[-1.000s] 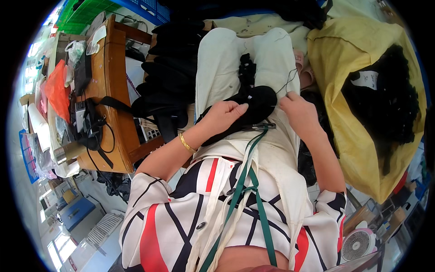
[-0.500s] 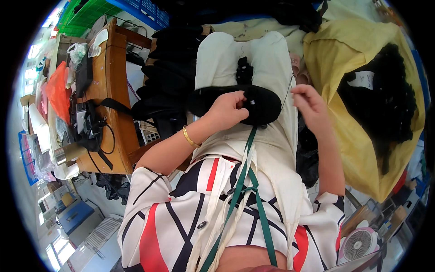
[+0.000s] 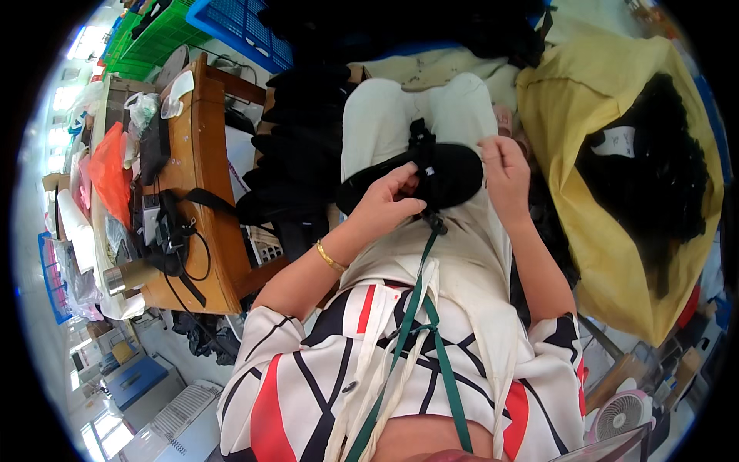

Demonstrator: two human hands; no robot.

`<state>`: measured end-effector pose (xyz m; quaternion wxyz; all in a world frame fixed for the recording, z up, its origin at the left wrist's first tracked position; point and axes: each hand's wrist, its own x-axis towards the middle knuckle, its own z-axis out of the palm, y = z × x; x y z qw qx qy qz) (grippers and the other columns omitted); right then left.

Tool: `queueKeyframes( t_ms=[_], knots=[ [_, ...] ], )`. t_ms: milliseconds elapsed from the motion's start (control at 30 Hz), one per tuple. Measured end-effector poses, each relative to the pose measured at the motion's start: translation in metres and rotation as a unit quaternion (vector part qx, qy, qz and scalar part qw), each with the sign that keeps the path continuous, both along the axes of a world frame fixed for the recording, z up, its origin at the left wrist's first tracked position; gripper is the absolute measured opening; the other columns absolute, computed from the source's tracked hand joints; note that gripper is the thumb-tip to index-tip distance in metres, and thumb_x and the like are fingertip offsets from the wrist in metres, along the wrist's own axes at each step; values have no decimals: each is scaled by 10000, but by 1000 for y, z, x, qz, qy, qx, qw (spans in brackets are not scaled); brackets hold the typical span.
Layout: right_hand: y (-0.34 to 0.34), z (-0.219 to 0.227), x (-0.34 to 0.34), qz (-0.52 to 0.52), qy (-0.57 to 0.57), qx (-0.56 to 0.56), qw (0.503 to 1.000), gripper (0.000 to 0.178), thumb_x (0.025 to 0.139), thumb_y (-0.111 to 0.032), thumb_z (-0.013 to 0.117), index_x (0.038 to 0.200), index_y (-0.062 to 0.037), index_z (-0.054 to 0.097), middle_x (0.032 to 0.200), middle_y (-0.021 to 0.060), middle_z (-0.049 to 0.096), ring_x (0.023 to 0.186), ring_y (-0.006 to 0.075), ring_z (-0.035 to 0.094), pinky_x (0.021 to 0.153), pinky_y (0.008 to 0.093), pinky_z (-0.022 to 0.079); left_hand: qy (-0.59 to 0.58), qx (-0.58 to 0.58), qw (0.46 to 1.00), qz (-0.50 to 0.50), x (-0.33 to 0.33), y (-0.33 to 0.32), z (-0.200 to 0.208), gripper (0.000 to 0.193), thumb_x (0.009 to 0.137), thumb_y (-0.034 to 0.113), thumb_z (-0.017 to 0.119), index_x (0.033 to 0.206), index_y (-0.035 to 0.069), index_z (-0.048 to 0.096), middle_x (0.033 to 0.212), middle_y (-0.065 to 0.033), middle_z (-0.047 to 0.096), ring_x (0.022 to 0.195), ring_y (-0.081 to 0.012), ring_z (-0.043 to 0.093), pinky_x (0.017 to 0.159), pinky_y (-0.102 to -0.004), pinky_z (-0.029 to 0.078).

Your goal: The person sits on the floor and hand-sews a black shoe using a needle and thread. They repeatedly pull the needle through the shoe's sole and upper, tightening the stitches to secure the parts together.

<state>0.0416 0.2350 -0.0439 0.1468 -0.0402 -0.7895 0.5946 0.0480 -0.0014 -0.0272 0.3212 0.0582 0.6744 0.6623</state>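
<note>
Far left: 1 orange plastic bag, crumpled. Beside it: 1 wooden bench, carrying a black strap. Next: stacked black pieces, flat, rounded. Left hand, 1 gold-coloured bracelet at the wrist: fingers bent on the black oval piece, thumb and forefinger apart; grip cannot be told. Black oval piece, 1: lying crosswise over the pale cloth on the lap, between both hands. Right hand: just beyond the piece's right end, fingers drawn narrow, contents too small to tell. Far right: 1 yellow sack, mouth wide, containing black material.
</note>
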Motion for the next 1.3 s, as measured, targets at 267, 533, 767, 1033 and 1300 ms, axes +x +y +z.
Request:
queueKeyframes(
  t_ms=[267, 533, 767, 1033, 1300],
  knots=[
    [5, -27, -10, 50, -134, -190, 971, 353, 992, -342, 590, 1049, 3, 641, 837, -36, 567, 723, 46, 472, 670, 209, 415, -83, 223, 969, 61, -5, 38, 6, 1043, 834, 47, 636, 1527, 39, -144, 1590, -277, 41, 1481, -364, 104, 1184, -414, 143],
    [5, -33, -14, 104, -233, -234, 938, 371, 966, -404, 613, 1040, -43, 657, 875, -46, 603, 788, 44, 534, 693, 217, 445, -70, 232, 970, 21, -3, 44, 15, 1026, 843, 31, 626, 1537, 66, -129, 1585, -269, 79, 1471, -367, 142, 1184, -421, 160],
    [100, -19, -11, -56, -163, -371, 912, 325, 986, -327, 584, 1123, -37, 635, 994, 49, 685, 821, 138, 642, 666, 280, 515, -64, 199, 978, -24, -3, 28, 36, 629, 895, -3, 583, 1471, 58, 339, 1334, -166, 539, 1246, -238, 516, 1044, -350, 413],
    [363, 78, 19, -358, 238, -449, 783, 339, 984, -292, 592, 958, 45, 608, 827, 71, 573, 784, 194, 594, 884, 362, 545, -53, 118, 990, 47, -12, 27, 15, 223, 930, 80, 580, 1140, 12, 615, 961, -60, 689, 842, -115, 641, 757, -257, 515],
    [216, -30, 42, -236, -57, -485, 840, 203, 965, -242, 612, 831, -91, 591, 668, -20, 482, 610, 120, 480, 620, 286, 453, 52, -40, 998, 10, -25, 11, -28, 168, 898, 61, 608, 1054, 2, 626, 859, -28, 653, 772, -90, 589, 697, -237, 476]
  ],
)
